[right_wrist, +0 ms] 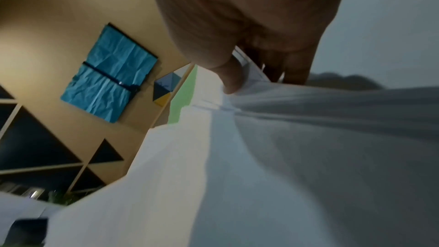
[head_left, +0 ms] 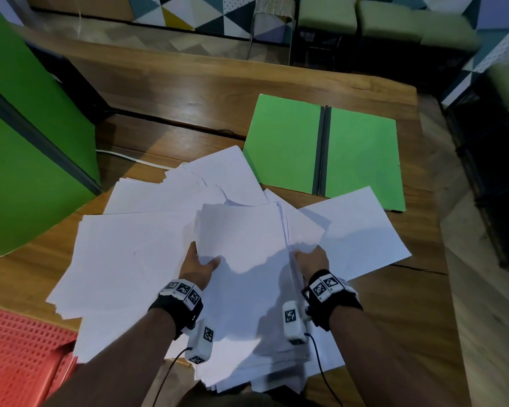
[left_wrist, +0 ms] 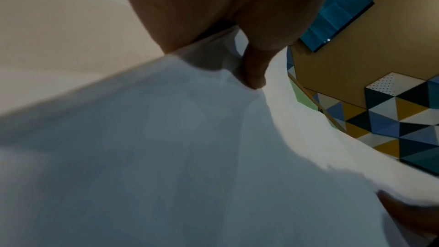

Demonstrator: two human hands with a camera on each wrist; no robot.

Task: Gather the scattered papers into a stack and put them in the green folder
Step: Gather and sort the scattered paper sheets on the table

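Note:
A bundle of white sheets (head_left: pixel 244 245) is lifted off the table between both hands. My left hand (head_left: pixel 199 264) grips its left edge, thumb on top (left_wrist: pixel 254 70). My right hand (head_left: pixel 310 259) pinches the right edge, thumb over the sheet edges (right_wrist: pixel 230 80). More white papers (head_left: pixel 130 254) lie fanned loosely across the wooden table (head_left: pixel 188 92) beneath and around the bundle. The green folder (head_left: pixel 323 148) lies open and flat at the far right, with a dark spine down its middle and one sheet (head_left: pixel 362 227) overlapping its near corner.
A tall green board (head_left: pixel 27 148) stands at the left of the table. A red perforated stool or crate (head_left: pixel 21 348) sits at the near left. A white cable (head_left: pixel 124 157) runs across the table behind the papers. Chairs and patterned wall panels are beyond the far edge.

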